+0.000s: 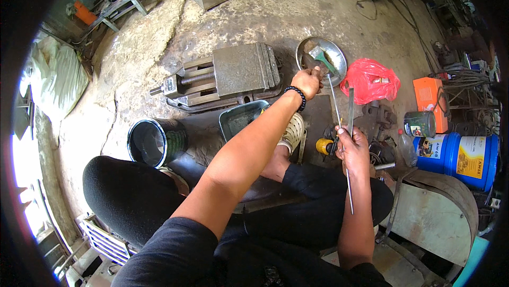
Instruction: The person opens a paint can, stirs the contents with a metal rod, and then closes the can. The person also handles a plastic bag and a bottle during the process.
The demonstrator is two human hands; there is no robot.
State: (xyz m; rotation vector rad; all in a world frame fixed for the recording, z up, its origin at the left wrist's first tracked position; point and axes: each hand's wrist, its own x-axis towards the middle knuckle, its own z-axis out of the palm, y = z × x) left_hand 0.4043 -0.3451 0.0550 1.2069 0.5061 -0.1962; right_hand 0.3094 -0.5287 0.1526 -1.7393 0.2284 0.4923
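My left hand (307, 83) reaches forward to the near rim of a round metal bowl (339, 56). Its fingers are closed, but what they grip, if anything, is hidden. In the bowl lies a brush (324, 61) with a green handle and pale bristles. A thin metal rod (334, 96) slants from beside the left fingers back through my right hand (354, 151), which is closed around it. From the same fist a flat metal strip (350, 109) sticks up; its exact kind is unclear. A yellow and black round object (324, 146) lies just left of the right hand.
On the floor ahead sits a heavy machine vise (238, 72). Nearer are a dark bucket (159, 141) and a grey-green tray (236, 120), partly behind my left forearm. To the right are a red plastic bag (368, 81), an orange box (428, 98) and blue pails (450, 159).
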